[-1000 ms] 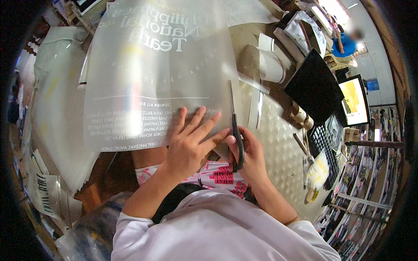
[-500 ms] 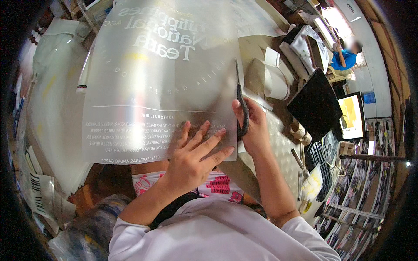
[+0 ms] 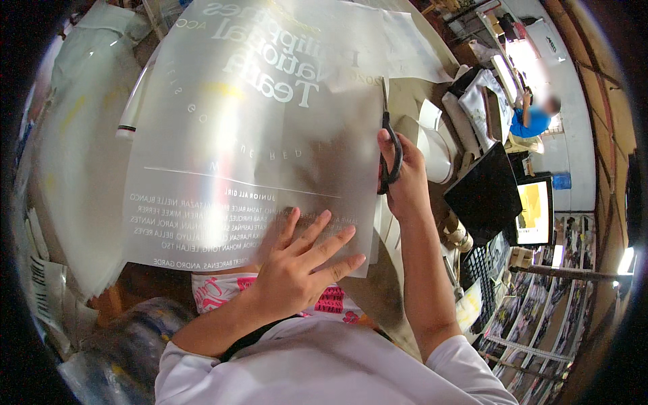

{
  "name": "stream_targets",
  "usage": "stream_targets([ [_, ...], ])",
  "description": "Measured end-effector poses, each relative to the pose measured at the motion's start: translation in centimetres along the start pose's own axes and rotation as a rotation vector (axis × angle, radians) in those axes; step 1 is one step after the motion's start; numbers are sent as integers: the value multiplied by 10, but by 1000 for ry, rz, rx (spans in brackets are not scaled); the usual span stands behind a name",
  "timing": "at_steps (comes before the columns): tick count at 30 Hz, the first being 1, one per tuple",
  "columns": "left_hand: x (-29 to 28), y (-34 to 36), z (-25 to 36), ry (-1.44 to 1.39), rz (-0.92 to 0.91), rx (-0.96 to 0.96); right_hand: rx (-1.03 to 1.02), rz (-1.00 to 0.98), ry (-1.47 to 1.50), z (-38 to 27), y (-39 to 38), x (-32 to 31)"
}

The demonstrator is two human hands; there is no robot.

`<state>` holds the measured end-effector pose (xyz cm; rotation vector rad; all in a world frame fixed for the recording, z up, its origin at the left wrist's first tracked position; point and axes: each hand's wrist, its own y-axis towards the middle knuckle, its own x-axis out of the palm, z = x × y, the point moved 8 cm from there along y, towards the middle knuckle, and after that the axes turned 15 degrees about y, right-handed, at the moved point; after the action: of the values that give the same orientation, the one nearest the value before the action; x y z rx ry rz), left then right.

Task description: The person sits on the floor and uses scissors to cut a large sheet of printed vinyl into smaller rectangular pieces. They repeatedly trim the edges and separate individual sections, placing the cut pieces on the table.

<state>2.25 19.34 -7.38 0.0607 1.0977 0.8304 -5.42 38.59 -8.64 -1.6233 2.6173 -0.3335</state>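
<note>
Seemingly to steady it, the left hand [image 3: 295, 275] lay flat, fingers spread and gripping nothing, on the near part of the translucent sheet [image 3: 236, 152] spread before the person, the right hand [image 3: 409, 179] curled round black scissors [image 3: 395, 162] at its right edge.

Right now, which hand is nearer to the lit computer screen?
Right. The right hand, holding scissors, is left of the lit computer screen. The left hand, fingers spread over the translucent sheet, is farther left.
</note>
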Motion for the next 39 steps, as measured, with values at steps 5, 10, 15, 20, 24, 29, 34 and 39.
stream_targets([
  [5, -3, -4, 0, -24, -1, 5, -6, 7, -37, -8, 28, 0],
  [10, -8, -18, 9, -30, -64, 53, -57, 66, -97, -13, 68, -9],
  [15, -10, -47, 26, -50, -111, 68, -123, 70, -154, -21, 103, -17],
  [20, -19, -70, 43, -22, -223, 130, -97, 85, -145, -24, 149, -39],
  [24, -31, -81, 43, 19, -268, 106, -276, 97, -229, -46, 156, -57],
  [29, -65, -80, 31, 134, -217, 32, -355, 109, 2, -73, 53, -45],
  [34, -124, -87, 43, 128, 59, 20, -397, 29, 38, -67, -62, -65],
  [39, -161, -94, 0, 607, 372, -514, -302, 68, -44, -21, -147, -106],
])
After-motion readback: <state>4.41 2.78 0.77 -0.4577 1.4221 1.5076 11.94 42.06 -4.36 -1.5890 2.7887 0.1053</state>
